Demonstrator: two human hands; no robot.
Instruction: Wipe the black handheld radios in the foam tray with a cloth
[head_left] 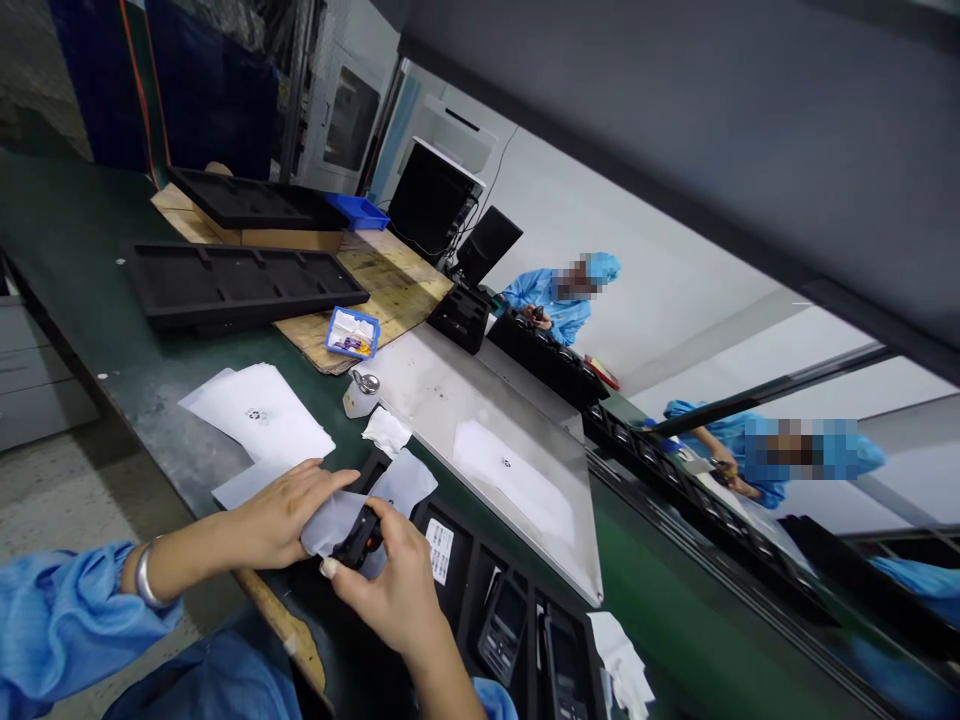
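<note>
Between my hands is a small black device (358,540) with an orange spot, partly covered by a thin translucent white sheet (330,522). My right hand (397,580) pinches the device between thumb and fingers. My left hand (281,515) is closed on the sheet at the device's left side; its thumb is hidden. Another translucent piece (409,482) lies just behind the device. To the right, a black compartment tray (466,600) holds a handheld device with screen and keypad (502,625) and a second one (568,660). A white barcode label (439,550) shows in the tray.
A stack of white sheets (259,412) lies left, near a metal-topped dispenser bottle (361,393) and crumpled tissue (387,432). Beyond are a blue box of small parts (352,333), black trays (247,285) and a white board (435,385). Two people in blue work across the line.
</note>
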